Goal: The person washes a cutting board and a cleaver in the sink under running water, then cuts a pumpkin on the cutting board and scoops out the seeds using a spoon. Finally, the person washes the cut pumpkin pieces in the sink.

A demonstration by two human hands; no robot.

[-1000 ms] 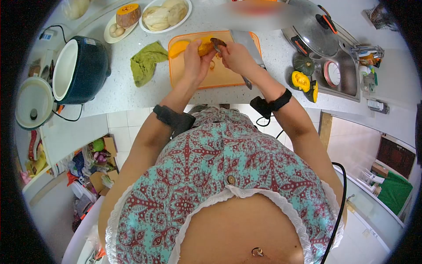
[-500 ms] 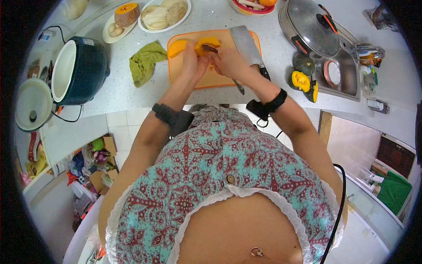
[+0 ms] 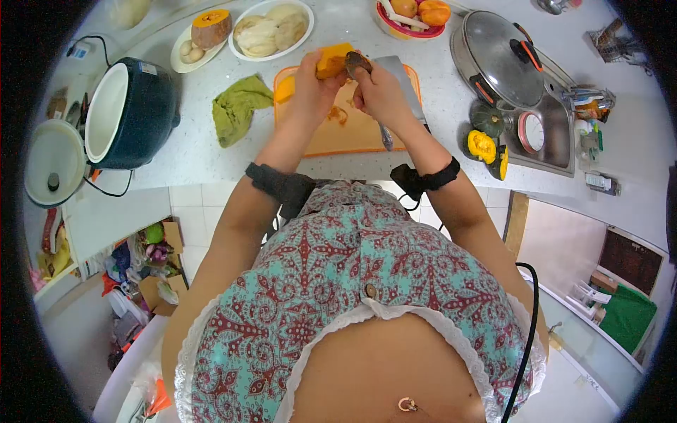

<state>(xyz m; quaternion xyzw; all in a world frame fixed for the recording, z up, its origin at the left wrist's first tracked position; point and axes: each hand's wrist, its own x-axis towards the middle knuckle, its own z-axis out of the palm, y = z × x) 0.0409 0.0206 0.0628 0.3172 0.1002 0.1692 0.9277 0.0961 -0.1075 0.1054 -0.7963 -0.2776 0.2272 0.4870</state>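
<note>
My left hand (image 3: 315,86) is closed round an orange pumpkin piece (image 3: 331,59), raised over the upper part of an orange-edged cutting board (image 3: 331,143). My right hand (image 3: 381,93) grips a metal spoon (image 3: 358,63); its bowl touches the right end of the piece, and its handle end points down toward me. Stringy orange scraps (image 3: 338,115) lie on the board below the hands. Another pumpkin piece (image 3: 284,89) rests at the board's left edge, partly behind my left hand. A cleaver (image 3: 398,74) lies along the board's right side, its handle mostly hidden by my right arm.
Left of the board are a green cloth (image 3: 241,109) and a dark pot (image 3: 134,113). Behind stand a plate with pumpkin (image 3: 211,29), a white plate (image 3: 308,25) and a red bowl (image 3: 423,32). Cut squash (image 3: 482,146), a lidded pan (image 3: 501,56) and the sink (image 3: 557,141) are right.
Both hands have risen away from me with the pumpkin piece and spoon, uncovering more scraps on the board. The camera view has shifted slightly.
</note>
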